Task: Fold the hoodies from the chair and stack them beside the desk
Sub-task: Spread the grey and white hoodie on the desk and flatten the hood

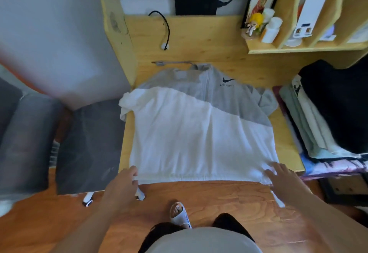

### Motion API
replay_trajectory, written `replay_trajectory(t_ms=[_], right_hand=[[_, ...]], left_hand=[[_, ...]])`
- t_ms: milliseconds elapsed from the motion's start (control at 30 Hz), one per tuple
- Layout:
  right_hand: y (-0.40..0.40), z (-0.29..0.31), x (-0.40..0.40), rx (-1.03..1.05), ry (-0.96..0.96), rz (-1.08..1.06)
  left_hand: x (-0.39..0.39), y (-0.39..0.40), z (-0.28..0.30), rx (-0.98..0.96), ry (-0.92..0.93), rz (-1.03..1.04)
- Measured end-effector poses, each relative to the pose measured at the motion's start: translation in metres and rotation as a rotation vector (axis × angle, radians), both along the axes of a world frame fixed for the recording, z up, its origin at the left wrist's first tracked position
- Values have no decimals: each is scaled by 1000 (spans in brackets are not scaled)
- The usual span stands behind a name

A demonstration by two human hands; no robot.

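Task stage, judged early in the fold of one garment: the grey-and-white hoodie (201, 125) lies spread flat, front up, on the wooden surface (199, 39), its hem at the near edge and one white sleeve (125, 103) bunched over the left edge; no fold is yet made in it. A stack of folded garments (326, 117) lies to the right of the surface, topped by a dark piece, and suggests earlier items are done; whether more wait on the dark chair (87, 145) at left cannot be told. Room: orange wood floor (229, 195), pale wall at left, shelf unit (310, 39) with a framed picture and small bottles at upper right, black cable (166, 27) on the back panel. Left hand (121, 185) pinches the hem's left corner, grip clenched on cloth. Right hand (282, 179) rests with fingers spread on the hem's right corner, grip released
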State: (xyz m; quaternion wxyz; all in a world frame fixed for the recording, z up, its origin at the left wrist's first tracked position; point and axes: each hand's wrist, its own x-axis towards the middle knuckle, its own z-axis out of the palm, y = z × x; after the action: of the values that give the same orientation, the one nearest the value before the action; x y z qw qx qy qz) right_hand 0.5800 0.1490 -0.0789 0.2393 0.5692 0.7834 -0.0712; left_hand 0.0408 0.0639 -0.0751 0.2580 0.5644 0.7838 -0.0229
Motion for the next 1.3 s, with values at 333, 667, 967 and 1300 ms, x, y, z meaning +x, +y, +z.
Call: replay_trajectory(t_ms=[333,667,967,1300], right_hand=[[67,45,-32,-65,267,-406],[235,61,-76,55,277,-128],[356,53,-154,-21,417,-171],[425,20,-249,-247,674,-374]], left_hand=[[47,64,24,26,272,-271],[76,100,6,-262,-56,-345],[87,146,35,-196,-84,-72],[46,245,49,65,-250,-30]])
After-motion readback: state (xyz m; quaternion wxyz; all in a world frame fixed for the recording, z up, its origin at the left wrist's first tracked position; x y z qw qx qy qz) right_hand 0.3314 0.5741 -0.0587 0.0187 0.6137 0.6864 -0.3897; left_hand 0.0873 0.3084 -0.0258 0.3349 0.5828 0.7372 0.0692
